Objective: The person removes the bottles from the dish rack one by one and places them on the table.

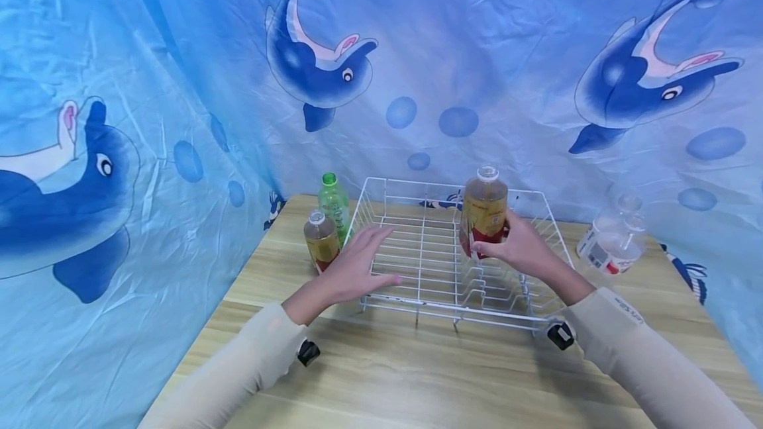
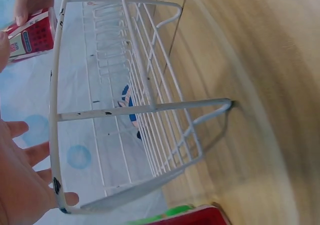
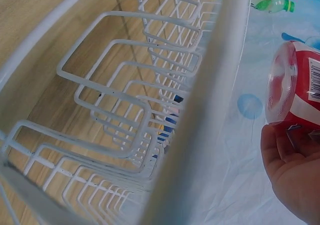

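Note:
My right hand grips a plastic bottle by its lower part and holds it upright above the right half of a white wire dish rack. The bottle has a clear neck and a brown and red label. Its clear base hangs above the rack's rim in the right wrist view. My left hand is over the rack's left side, its fingers spread and holding nothing. In the left wrist view the left fingers are beside the white rim; whether they touch it, I cannot tell.
Left of the rack stand a similar brown-labelled bottle and a green bottle. Clear bottles are to its right. Upright wire dividers fill the rack's right part. A blue dolphin-print sheet hangs behind the wooden table.

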A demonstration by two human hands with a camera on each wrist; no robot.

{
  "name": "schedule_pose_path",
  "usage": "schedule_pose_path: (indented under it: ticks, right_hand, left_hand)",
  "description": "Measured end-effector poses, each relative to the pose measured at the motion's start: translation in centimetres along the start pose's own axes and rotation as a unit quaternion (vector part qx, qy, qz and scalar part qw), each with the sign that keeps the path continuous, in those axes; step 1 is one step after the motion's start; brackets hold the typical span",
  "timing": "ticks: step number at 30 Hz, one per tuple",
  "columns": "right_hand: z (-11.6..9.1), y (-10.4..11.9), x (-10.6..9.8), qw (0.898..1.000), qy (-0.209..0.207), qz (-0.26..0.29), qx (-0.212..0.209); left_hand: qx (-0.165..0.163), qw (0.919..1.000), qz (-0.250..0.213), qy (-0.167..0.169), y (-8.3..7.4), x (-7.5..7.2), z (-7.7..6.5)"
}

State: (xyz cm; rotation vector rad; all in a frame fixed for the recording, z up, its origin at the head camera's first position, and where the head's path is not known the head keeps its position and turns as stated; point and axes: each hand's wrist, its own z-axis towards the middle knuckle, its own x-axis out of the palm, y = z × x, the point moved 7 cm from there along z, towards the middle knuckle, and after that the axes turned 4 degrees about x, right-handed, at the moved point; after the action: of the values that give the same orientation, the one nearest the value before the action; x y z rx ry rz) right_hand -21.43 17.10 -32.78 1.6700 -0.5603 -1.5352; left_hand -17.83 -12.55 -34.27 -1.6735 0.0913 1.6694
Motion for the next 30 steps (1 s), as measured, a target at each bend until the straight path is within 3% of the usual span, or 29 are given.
schedule_pose_path:
  ticks: [7,20,30]
  right_hand:
    - [-0.1,0.0,-0.2,1.000,-0.006,0.001,-0.003]
    - [-1.4,-0.5,-1.7,1.000,0.001,0.030,-0.001]
    - [-1.7,-1.1,-2.1,0.999,0.003,0.038,0.003]
  left_hand:
    - [-0.006,0.9992,0.028,-0.027,1.0,0.2,-1.8]
    - [-0.041,0.9973,0.005,-0.061,3.4,0.9,-4.0]
    - [-0.079,0.9957,-0.022,-0.045,4.6,1.4,-4.7]
